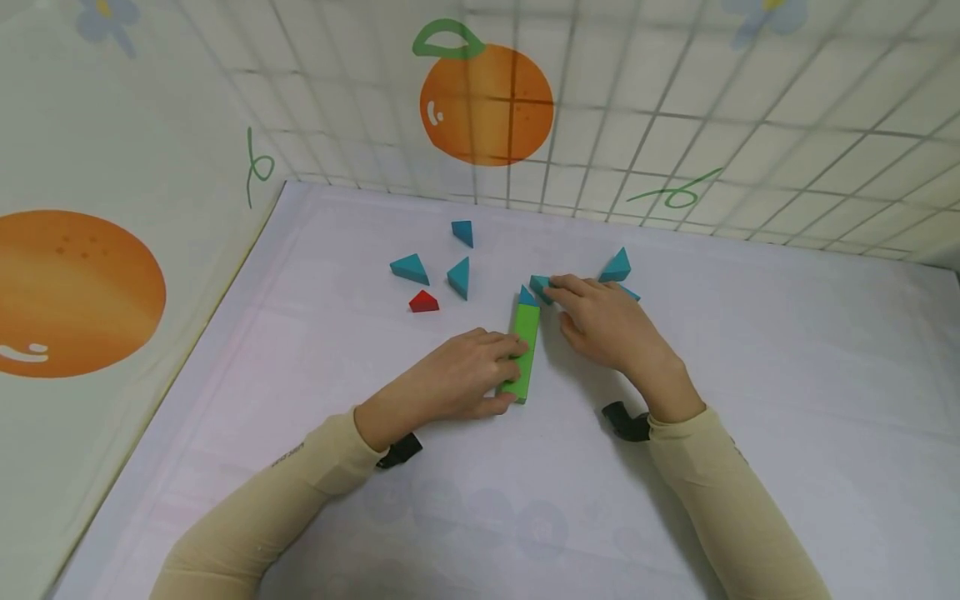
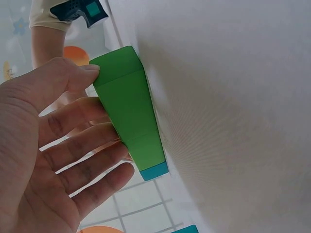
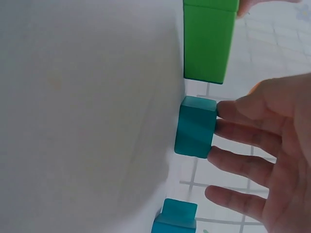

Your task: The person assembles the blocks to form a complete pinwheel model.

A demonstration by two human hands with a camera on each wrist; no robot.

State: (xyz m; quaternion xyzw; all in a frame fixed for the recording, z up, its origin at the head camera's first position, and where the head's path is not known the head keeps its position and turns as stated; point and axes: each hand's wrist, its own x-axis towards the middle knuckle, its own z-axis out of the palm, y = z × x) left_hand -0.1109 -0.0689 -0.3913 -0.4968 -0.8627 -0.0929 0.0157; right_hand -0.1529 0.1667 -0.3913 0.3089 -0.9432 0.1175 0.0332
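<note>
Head camera shows me a big white worktop (image 1: 750, 358) with both my hands down on blocks. My left hand (image 1: 474, 373) touches the green bar (image 1: 529, 327); its fingers are apart, not wrapped round it. My right hand (image 1: 611, 321) has nearly straight fingers, and the tips touch the top of a blue block (image 1: 539, 286) without squeezing it.

To do this bit well, I think my left hand should press the bar softly so it can't slip. My right fingers should push the blue block slowly, flat on the worktop, and not bump the bar's far end. A hard push could knock it crooked.

The green bar lies flat between my hands. Its long way runs from near me to away from me, and the far end leans a little to the right. The blue block sits just beside that far end, on the right; I can't tell which way all of it points, since my fingers hide some.

Three loose blue wedges (image 1: 408, 268) lie to the left, and two more (image 1: 617, 265) are by my right hand. A little blue tip (image 1: 528, 298) touches the bar's far end and points away from me. One small red block (image 1: 424, 302) lies at the left.
</note>
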